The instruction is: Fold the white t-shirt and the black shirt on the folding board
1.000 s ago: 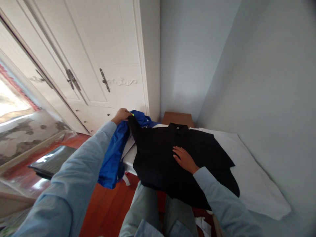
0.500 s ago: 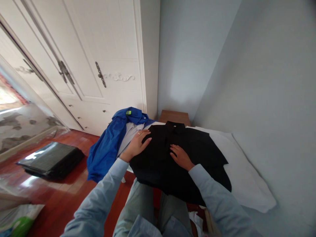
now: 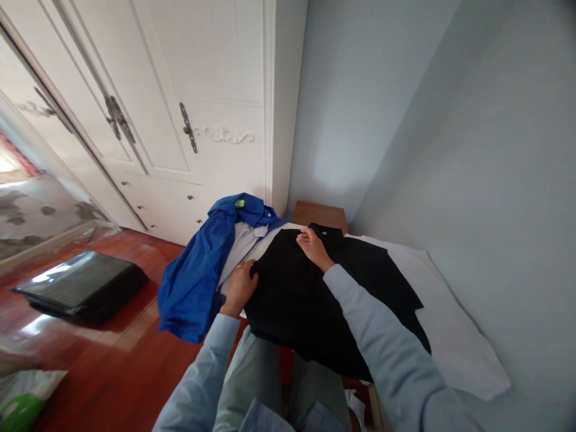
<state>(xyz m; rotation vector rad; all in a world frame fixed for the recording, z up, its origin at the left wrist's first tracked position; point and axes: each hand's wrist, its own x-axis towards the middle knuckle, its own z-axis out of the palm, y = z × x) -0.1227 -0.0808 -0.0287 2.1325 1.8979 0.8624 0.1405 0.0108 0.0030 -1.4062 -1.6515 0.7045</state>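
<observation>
A black collared shirt [image 3: 297,300] lies spread over a white-covered board, its collar at the far side and its lower edge hanging towards my legs. At the shirt's left edge, my left hand [image 3: 240,288] has its fingers curled round the cloth. My right hand [image 3: 314,247] reaches across to the shoulder beside the collar, with the fingers drawn together on the fabric; its fingertips are small in view. The white cover [image 3: 454,336] shows to the right of the shirt. Left of it, a blue garment [image 3: 193,282] drapes over the board's end, with pale cloth [image 3: 240,243] beside it.
A white wardrobe [image 3: 225,72] stands behind on the left, and grey-blue walls meet at the back right. A brown wooden stand [image 3: 319,213] is in the corner. On the red floor lie a dark plastic-wrapped package [image 3: 81,285] and a white-green bag [image 3: 27,396].
My right hand has moved up from the shirt's middle to the shoulder by the collar. My left hand has slid down and left to the edge, its fingers now curled. The view has shifted slightly.
</observation>
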